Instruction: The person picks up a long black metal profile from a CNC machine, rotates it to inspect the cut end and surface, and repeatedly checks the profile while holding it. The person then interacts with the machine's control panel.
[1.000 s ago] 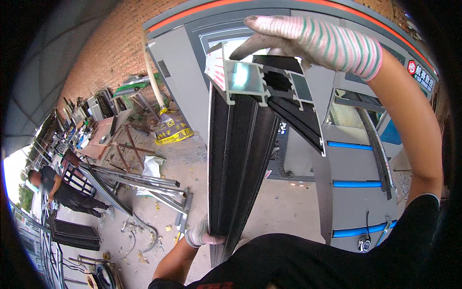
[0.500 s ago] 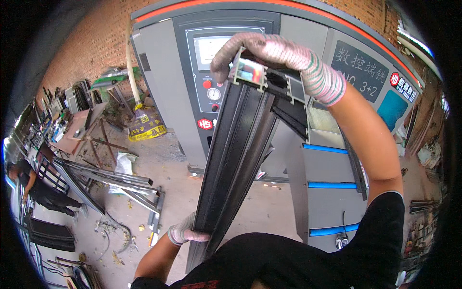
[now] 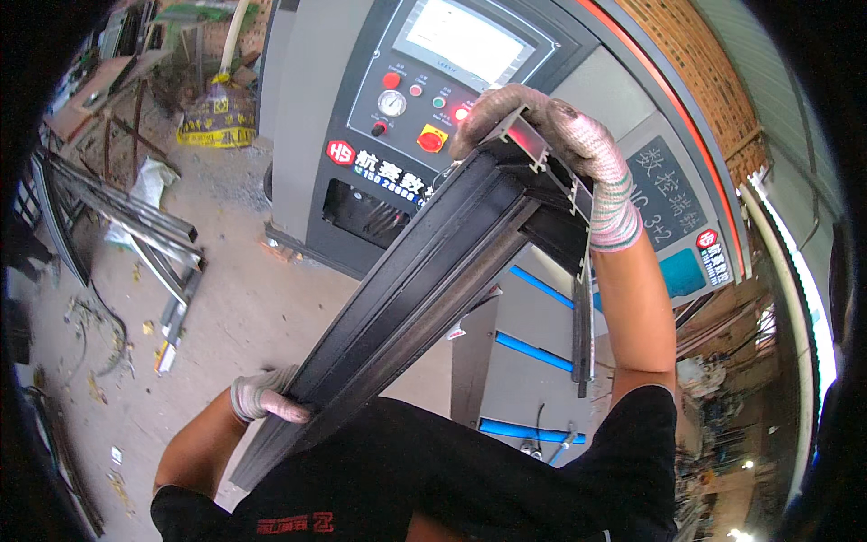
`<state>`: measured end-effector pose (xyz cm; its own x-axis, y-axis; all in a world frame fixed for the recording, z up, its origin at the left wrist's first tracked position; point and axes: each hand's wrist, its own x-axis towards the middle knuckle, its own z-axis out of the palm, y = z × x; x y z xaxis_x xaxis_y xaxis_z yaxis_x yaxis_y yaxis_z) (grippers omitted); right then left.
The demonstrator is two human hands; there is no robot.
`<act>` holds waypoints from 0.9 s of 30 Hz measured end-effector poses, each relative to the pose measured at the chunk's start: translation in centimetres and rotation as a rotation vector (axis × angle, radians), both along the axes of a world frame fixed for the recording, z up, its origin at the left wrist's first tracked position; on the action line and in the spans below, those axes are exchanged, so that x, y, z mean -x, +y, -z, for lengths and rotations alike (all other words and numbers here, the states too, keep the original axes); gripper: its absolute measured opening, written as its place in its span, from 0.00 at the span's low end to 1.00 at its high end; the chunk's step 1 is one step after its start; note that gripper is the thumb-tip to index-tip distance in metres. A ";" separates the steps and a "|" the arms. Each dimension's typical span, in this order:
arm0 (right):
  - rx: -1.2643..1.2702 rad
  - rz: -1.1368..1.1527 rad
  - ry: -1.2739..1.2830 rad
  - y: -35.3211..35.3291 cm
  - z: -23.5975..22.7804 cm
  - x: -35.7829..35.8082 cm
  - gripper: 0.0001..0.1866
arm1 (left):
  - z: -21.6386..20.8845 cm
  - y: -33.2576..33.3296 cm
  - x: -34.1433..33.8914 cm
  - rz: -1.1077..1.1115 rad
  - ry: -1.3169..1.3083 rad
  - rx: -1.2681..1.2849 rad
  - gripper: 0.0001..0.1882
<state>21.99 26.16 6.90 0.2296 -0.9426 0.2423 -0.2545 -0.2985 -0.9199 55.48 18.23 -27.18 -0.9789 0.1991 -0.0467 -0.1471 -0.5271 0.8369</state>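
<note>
A long black metal profile (image 3: 397, 285) slants across my front, its cut end with bare silvery edges up and to the right. My right hand (image 3: 551, 131), in a pale striped glove with dirty fingers, wraps over that upper end. Lower down, my left hand (image 3: 271, 397), gloved too, grips the profile near its other end, with the thumb on top and the other fingers hidden beneath. Behind the upper end stands a grey machine whose control panel (image 3: 433, 99) has a lit screen, a gauge, several buttons and a red-and-yellow rotary switch.
A grey stand with blue strips (image 3: 533, 352) is to the right under the profile. Metal bars (image 3: 135, 221) on a rack stand at the left, near a yellow-and-dark sack (image 3: 217, 113). A cable (image 3: 113, 330) and scraps lie on the floor.
The profile has tilted from near upright to a stronger slant, its lower end swinging left with my left hand. My view has turned, and the control panel appears larger. Both hands keep their hold.
</note>
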 end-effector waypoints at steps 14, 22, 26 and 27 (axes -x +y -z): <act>-0.113 0.098 0.184 -0.9 -0.5 -2.9 0.37 | 0.1 -0.2 -2.0 -0.021 0.010 0.006 0.51; 0.041 -0.019 0.284 -0.8 -0.5 -3.0 0.38 | -0.5 0.3 -2.7 -0.024 -0.028 -0.042 0.53; 0.016 -0.022 0.268 -0.4 -0.7 -2.7 0.37 | -0.6 0.4 -2.7 -0.028 -0.041 -0.021 0.54; 0.008 0.001 0.283 -0.3 -0.7 -2.6 0.37 | -0.5 0.4 -2.8 -0.024 -0.048 -0.033 0.54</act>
